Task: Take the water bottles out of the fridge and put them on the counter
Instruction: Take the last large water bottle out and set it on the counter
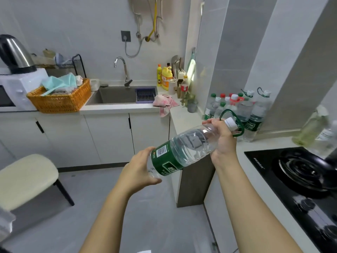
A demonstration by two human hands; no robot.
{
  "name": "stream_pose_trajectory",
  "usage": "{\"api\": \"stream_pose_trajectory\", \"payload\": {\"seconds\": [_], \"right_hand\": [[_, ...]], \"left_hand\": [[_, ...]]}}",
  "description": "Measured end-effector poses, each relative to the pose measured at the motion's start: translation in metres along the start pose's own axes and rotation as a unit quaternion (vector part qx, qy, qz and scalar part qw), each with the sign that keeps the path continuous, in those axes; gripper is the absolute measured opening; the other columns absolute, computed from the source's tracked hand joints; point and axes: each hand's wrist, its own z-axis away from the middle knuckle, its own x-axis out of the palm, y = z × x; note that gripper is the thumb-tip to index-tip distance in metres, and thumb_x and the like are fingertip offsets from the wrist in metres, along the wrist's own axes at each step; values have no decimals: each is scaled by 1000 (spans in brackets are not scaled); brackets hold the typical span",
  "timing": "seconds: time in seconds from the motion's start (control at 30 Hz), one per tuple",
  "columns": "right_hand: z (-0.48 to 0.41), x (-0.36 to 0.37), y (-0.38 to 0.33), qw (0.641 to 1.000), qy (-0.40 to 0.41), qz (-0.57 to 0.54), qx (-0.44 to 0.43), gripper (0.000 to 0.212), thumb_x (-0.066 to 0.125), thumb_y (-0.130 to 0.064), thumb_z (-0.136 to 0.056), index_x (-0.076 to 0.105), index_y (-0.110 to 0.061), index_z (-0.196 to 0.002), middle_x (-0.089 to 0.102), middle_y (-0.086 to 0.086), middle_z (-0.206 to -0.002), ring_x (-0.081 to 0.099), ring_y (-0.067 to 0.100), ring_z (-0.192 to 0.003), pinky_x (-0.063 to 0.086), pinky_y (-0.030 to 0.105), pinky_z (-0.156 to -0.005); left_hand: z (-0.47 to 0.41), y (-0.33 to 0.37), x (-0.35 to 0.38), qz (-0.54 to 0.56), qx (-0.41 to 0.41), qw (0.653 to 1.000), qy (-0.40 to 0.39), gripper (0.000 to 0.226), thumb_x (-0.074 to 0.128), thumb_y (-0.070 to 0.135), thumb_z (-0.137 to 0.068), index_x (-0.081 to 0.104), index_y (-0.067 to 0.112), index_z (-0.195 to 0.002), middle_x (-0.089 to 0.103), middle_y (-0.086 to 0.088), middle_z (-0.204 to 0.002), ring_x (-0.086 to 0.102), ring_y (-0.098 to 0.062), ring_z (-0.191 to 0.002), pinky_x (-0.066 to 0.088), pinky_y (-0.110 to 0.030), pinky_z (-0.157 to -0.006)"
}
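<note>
A large clear water bottle (184,148) with a green label, white cap and green carry loop lies tilted in the air between my hands, cap toward the upper right. My left hand (140,167) cups its base from below. My right hand (221,137) grips its neck just under the cap. Behind it, several water bottles (242,108) with green, red and white caps stand together on the white counter (184,114) in the corner. The fridge is out of view.
A black gas hob (299,176) fills the counter at right, with two clear bottles (317,128) beside it. The sink (118,94), a pink cloth (165,104), detergent bottles (166,78), a wicker basket (60,99), microwave and kettle line the back. A cream stool (27,178) stands on the left.
</note>
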Motion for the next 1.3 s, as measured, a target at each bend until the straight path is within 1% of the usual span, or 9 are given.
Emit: {"api": "stream_pose_trajectory", "payload": {"seconds": [0.17, 0.4, 0.57, 0.73, 0.9, 1.03, 1.13, 1.2, 1.3], "right_hand": [[-38, 3, 9, 999, 28, -5, -23, 8, 66, -13, -67, 65, -6, -72, 68, 8, -74, 64, 19, -68, 52, 30, -65], [-85, -4, 20, 998, 59, 12, -27, 3, 66, -6, -73, 65, -7, -70, 69, 10, -75, 64, 25, -75, 51, 42, -76], [-133, -17, 25, 998, 56, 29, -29, 28, 61, 4, -83, 69, -13, -62, 69, 8, -71, 64, 23, -72, 52, 38, -75], [-194, -29, 25, 998, 40, 41, 5, 9, 69, -8, -69, 71, -13, -63, 69, 7, -72, 65, 21, -72, 53, 35, -71], [-250, -40, 14, 997, 29, 65, 19, 5, 73, -10, -65, 70, -10, -69, 68, 10, -77, 66, 22, -75, 54, 36, -73], [-280, -46, 9, 994, 39, 95, 34, 65, 77, -27, -44, 67, 8, -99, 69, 13, -88, 67, 21, -83, 57, 33, -75], [-295, -49, 12, 992, 44, 104, 47, 79, 78, -28, -44, 62, 8, -112, 70, 16, -93, 69, 23, -82, 59, 40, -78], [-306, -49, 15, 990, 48, 121, 51, 67, 79, -24, -52, 62, 3, -111, 71, 15, -96, 70, 21, -82, 60, 35, -69], [-319, -44, 21, 984, 64, 159, 40, 20, 75, -10, -75, 59, -18, -82, 66, 0, -80, 64, 11, -72, 51, 24, -64]], "left_hand": [[-55, -10, 7, -1, 30, 999, -27, 99, 84, 42, -57, 29, 40, -140, 47, 17, -136, 47, -9, -121, 51, -39, -91], [-104, -15, 33, 14, 41, 998, -49, 98, 83, 42, -57, 31, 38, -140, 47, 16, -136, 47, -10, -122, 50, -35, -92], [-144, -10, 61, 30, 27, 997, -59, 100, 82, 44, -56, 30, 38, -141, 47, 15, -137, 48, -9, -120, 52, -37, -92], [-194, 0, 90, 51, 8, 997, -54, 100, 84, 44, -54, 30, 39, -139, 48, 15, -133, 49, -9, -119, 52, -40, -92], [-242, 19, 120, 74, 5, 996, -46, 98, 86, 41, -56, 33, 37, -138, 49, 20, -128, 49, -5, -117, 48, -31, -95], [-267, 27, 143, 104, -13, 993, -50, 94, 85, 42, -55, 33, 42, -134, 50, 24, -125, 50, -1, -114, 50, -32, -92], [-284, 28, 162, 123, -20, 990, -60, 97, 87, 35, -59, 33, 34, -139, 45, 24, -124, 47, -1, -113, 42, -22, -90], [-299, 23, 176, 143, -24, 987, -74, 99, 88, 35, -59, 33, 31, -141, 47, 21, -127, 47, -2, -115, 39, -19, -92], [-320, 17, 193, 172, -32, 980, -91, 99, 88, 38, -58, 33, 33, -140, 49, 18, -131, 49, -3, -117, 41, -21, -95]]}}
